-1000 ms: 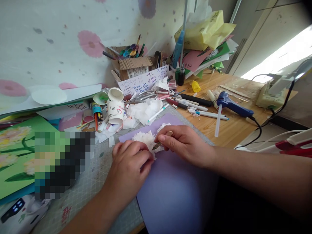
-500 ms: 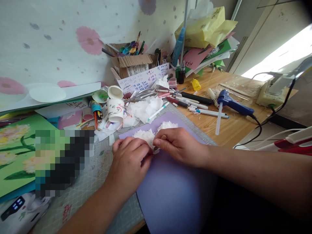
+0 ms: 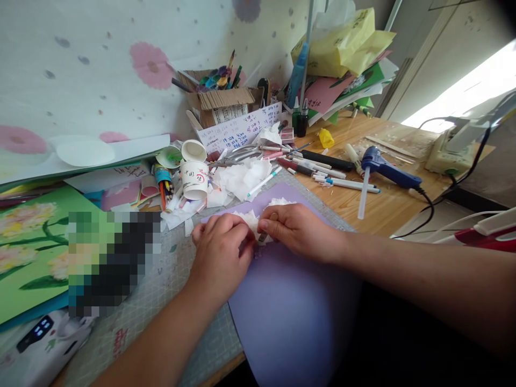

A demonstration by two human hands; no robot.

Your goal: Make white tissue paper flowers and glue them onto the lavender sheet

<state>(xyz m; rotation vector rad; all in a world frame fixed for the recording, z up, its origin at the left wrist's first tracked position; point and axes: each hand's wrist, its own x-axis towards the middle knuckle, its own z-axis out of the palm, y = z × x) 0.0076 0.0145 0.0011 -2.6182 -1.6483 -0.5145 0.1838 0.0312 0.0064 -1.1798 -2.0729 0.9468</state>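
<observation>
A sheet of purple paper (image 3: 290,312) lies under both hands, with clusters of crumpled white paper pieces (image 3: 249,219) on its far part. My right hand (image 3: 300,228) is closed in a pinch round a small tool with a rounded wooden end (image 3: 274,216). The tool's greyish lower part points down at the white pieces. Beside it, my left hand (image 3: 223,244) rests on the purple paper with fingers curled inward at the white cluster. Its fingertips are partly hidden, and what they pinch does not show.
A grey cutting mat (image 3: 169,301) lies beneath. Behind are torn white paper (image 3: 242,177), paper cups (image 3: 195,180), markers (image 3: 350,185) and a cardboard box (image 3: 221,102) of brushes. A blue glue gun (image 3: 391,169) lies right; a green painting (image 3: 32,242) and white device (image 3: 52,344) left.
The right hand has tilted slightly, so the tool's greyish lower part shows more. The left hand stays at the white cluster. The whole view has shifted a little.
</observation>
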